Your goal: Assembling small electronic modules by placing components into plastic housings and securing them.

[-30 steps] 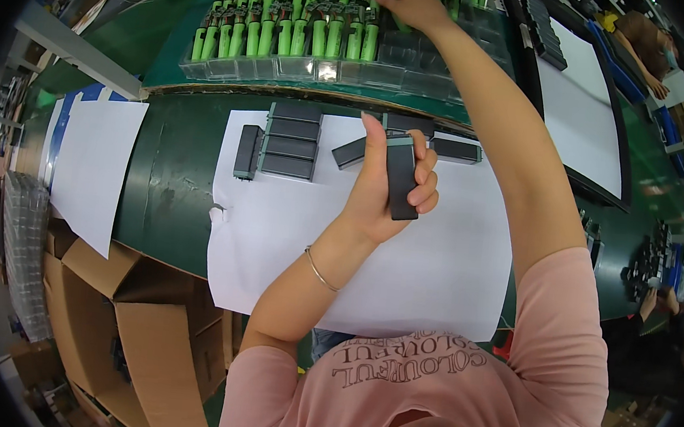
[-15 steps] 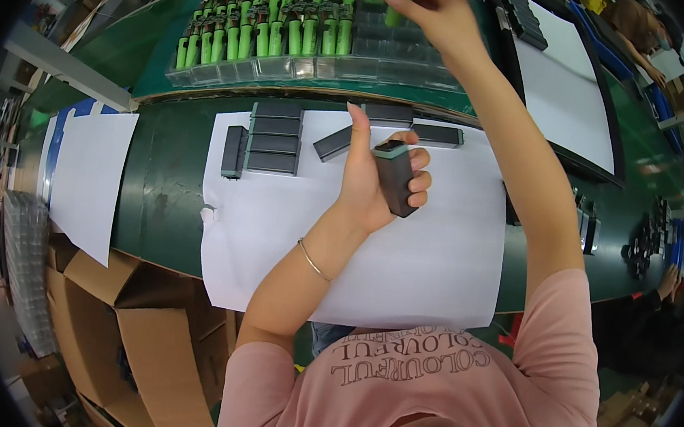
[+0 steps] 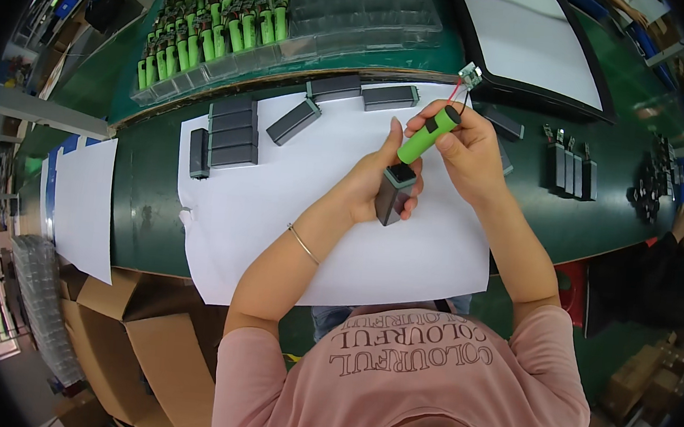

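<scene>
My left hand (image 3: 375,185) is closed round a dark grey rectangular case (image 3: 393,197) with a green-edged top end, held over the white paper. Between the fingers of my right hand (image 3: 471,147) is a green cylindrical battery cell (image 3: 428,136), tilted, its lower end just above the case's top. Thin red and black wires run from the cell to a small circuit board (image 3: 469,76), which sticks up past my fingers. More grey cases lie on the paper: a stacked group (image 3: 233,132) at the left and a slanted one (image 3: 293,122) nearer the middle.
A clear divided tray (image 3: 234,56) at the back holds many green cells with wires. White paper (image 3: 299,234) covers the table before me. At right are a black-framed white panel (image 3: 528,43) and several upright cases (image 3: 571,170). An open cardboard box (image 3: 174,370) stands lower left.
My right hand has come back from the tray with a green cell and now holds it over the case in my left hand. The view has shifted somewhat.
</scene>
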Motion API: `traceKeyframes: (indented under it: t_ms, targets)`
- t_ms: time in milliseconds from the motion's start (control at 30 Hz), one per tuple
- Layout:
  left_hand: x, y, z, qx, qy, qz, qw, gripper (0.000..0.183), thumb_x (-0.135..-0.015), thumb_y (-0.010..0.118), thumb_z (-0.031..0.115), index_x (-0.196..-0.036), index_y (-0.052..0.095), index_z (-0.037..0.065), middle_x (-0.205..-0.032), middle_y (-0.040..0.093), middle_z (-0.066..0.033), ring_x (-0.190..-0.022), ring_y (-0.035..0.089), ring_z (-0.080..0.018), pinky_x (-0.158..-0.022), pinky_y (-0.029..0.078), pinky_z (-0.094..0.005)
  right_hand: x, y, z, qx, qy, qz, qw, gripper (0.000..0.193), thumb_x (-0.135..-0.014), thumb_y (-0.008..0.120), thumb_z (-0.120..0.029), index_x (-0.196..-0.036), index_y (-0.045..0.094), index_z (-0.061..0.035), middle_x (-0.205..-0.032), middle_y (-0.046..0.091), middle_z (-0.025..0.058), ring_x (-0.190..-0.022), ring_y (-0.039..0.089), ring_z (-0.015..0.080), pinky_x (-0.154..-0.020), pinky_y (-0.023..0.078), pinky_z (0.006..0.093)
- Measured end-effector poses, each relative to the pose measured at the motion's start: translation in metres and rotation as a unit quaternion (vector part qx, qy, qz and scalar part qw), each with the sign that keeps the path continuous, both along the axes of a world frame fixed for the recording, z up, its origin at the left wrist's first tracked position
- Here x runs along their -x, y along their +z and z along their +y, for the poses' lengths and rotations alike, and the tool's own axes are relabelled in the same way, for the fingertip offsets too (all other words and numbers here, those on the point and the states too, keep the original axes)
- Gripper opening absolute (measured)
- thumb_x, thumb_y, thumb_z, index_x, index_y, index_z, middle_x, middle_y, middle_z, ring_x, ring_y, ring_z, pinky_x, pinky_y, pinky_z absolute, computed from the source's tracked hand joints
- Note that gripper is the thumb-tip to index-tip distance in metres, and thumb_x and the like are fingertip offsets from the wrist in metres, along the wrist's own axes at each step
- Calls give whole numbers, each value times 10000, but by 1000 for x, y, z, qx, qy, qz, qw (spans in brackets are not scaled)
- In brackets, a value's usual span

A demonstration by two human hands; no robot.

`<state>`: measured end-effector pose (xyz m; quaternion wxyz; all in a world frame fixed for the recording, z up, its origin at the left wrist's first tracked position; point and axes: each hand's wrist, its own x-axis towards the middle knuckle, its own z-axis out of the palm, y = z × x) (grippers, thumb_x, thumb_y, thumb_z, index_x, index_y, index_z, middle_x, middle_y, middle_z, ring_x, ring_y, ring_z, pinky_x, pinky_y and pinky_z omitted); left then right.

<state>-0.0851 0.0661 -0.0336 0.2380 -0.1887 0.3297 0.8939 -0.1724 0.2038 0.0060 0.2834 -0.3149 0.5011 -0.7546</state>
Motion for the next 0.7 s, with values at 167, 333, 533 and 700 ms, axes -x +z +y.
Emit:
traceKeyframes:
  t_ms: [167, 333, 533, 700]
  targets:
    - [-1, 3, 1, -37, -23, 3, 999, 755, -795, 308, 799, -844, 498, 70, -657, 542, -98, -477, 564, -239, -425, 481, -366, 3, -9, 8, -34, 71, -1, 997, 392, -839, 697, -261, -1086, 570, 17, -996, 643, 110, -942, 616, 179, -842, 495, 307]
    - [-7, 19, 0, -51, 35, 88, 994, 628, -861, 469, 657, -969, 544, 43, -767, 596, -98, -647, 623, -215, -607, 527, -307, 6, -6, 13, -95, 80, -26, 992, 324, -858, 663, -176, -1094, 568, 23, -979, 649, 100, -902, 613, 155, -823, 491, 283]
    - [-12, 20, 0, 275, -12, 232, 933, 387, -777, 714, 98, -1123, 560, 17, -908, 645, -54, -776, 591, -126, -699, 486, -271, 10, -10, 15, -122, 17, 2, 992, 298, -826, 661, -96, -1088, 585, 24, -1028, 652, 110, -934, 615, 163, -841, 487, 288]
    - [-15, 26, -7, 465, -49, 271, 842, 440, -785, 704, 95, -1177, 529, -1, -987, 617, -55, -891, 583, -134, -816, 464, -276, 11, -15, 13, -107, 77, -5, 991, 326, -713, 742, -30, -1025, 649, -10, -1124, 633, 122, -1047, 582, 200, -943, 428, 338]
